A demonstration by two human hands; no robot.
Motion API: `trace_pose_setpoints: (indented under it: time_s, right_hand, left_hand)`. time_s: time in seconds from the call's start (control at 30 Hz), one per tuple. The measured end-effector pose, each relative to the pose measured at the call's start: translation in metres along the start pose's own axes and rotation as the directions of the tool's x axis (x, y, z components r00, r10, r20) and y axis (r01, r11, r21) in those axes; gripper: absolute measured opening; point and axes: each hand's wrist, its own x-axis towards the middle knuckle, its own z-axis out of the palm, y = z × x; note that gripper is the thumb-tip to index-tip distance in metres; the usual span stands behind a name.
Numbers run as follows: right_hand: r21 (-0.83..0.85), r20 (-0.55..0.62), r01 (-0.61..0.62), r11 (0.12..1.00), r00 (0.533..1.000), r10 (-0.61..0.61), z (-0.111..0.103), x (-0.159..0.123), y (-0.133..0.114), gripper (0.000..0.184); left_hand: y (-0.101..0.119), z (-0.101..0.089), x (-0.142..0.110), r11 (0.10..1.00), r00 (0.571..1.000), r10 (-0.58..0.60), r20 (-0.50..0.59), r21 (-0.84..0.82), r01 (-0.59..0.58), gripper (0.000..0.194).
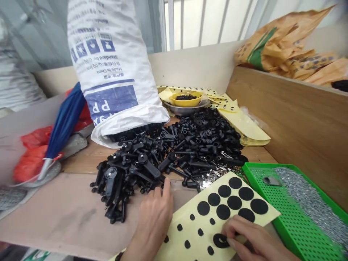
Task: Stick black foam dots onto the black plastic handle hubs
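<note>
A yellow backing sheet [217, 221] with several black round stickers lies on the table in front of me. My right hand [251, 237] rests on its lower right part, fingertips on a black ring-shaped piece [219, 240]. My left hand [154, 217] lies at the sheet's left edge, fingers together, index fingertip touching the near edge of a large pile of black plastic parts [168, 152]. Neither hand lifts anything.
A white woven sack [114, 69] spills the black parts. A green perforated tray [301, 210] with small metal pieces sits at right. A yellow bowl [186, 99] in a metal dish, stacked yellow sheets [244, 125], a wooden wall [293, 119] and red bags [32, 152] surround.
</note>
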Motion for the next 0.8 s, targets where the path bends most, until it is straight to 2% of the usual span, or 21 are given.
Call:
trace_pose_setpoints:
  time_s: [0.07, 0.13, 0.2, 0.27, 0.3, 0.33, 0.37, 0.43, 0.47, 0.5, 0.53, 0.63, 0.8]
  right_hand:
    - [0.018, 0.0, -0.002, 1.0, 1.0, 0.002, 0.002, 0.001, -0.002, 0.018]
    - [0.046, 0.0, -0.002, 0.999, 1.0, 0.002, 0.003, 0.001, -0.002, 0.018]
    - [0.084, -0.001, -0.007, 0.996, 1.0, 0.007, 0.004, 0.001, -0.002, 0.017]
    - [0.136, -0.01, -0.019, 0.991, 1.0, 0.02, 0.003, 0.002, -0.002, 0.016]
    - [0.174, -0.017, -0.02, 0.985, 1.0, 0.023, 0.002, 0.003, -0.003, 0.016]
    - [0.222, -0.027, -0.023, 0.975, 0.999, 0.03, 0.001, 0.004, -0.003, 0.015]
    - [0.279, -0.041, -0.023, 0.96, 0.999, 0.036, 0.001, 0.006, -0.004, 0.015]
    - [0.41, -0.075, -0.015, 0.912, 0.996, 0.05, -0.001, 0.013, -0.006, 0.017]
    - [0.478, -0.088, -0.014, 0.878, 0.994, 0.064, -0.001, 0.017, -0.007, 0.019]
    - [0.543, -0.094, -0.021, 0.839, 0.992, 0.086, -0.002, 0.021, -0.008, 0.021]
    - [0.6, -0.094, -0.035, 0.799, 0.989, 0.113, -0.002, 0.026, -0.008, 0.022]
    - [0.729, -0.056, -0.1, 0.678, 0.977, 0.205, 0.002, 0.037, -0.009, 0.024]
    - [0.849, -0.024, -0.098, 0.519, 0.974, 0.223, 0.012, 0.048, -0.01, 0.024]
  left_hand:
    - [0.008, -0.002, 0.011, 0.994, 0.974, -0.108, 0.197, 0.02, 0.106, 0.036]
    - [0.009, -0.005, 0.02, 0.983, 0.937, -0.176, 0.301, 0.002, 0.184, 0.03]
    - [0.003, -0.008, 0.024, 0.965, 0.938, -0.182, 0.294, -0.132, 0.228, 0.025]
    - [-0.007, -0.01, 0.02, 0.872, 0.947, -0.188, 0.26, -0.399, 0.283, 0.021]
    - [-0.012, -0.011, 0.016, 0.766, 0.94, -0.212, 0.266, -0.553, 0.329, 0.019]
    - [-0.015, -0.012, 0.01, 0.61, 0.922, -0.245, 0.301, -0.691, 0.388, 0.017]
    - [-0.016, -0.013, 0.005, 0.417, 0.889, -0.275, 0.366, -0.788, 0.453, 0.017]
    - [-0.014, -0.017, -0.006, 0.039, 0.807, -0.281, 0.52, -0.834, 0.55, 0.023]
    - [-0.01, -0.019, -0.011, -0.1, 0.775, -0.248, 0.58, -0.812, 0.576, 0.026]
    - [-0.005, -0.021, -0.015, -0.194, 0.754, -0.202, 0.625, -0.78, 0.595, 0.028]
    - [0.0, -0.023, -0.018, -0.249, 0.741, -0.147, 0.655, -0.75, 0.613, 0.029]
    - [0.016, -0.025, -0.023, -0.31, 0.724, -0.012, 0.689, -0.691, 0.653, 0.031]
    - [0.026, -0.018, -0.017, -0.295, 0.696, 0.078, 0.714, -0.65, 0.7, 0.037]
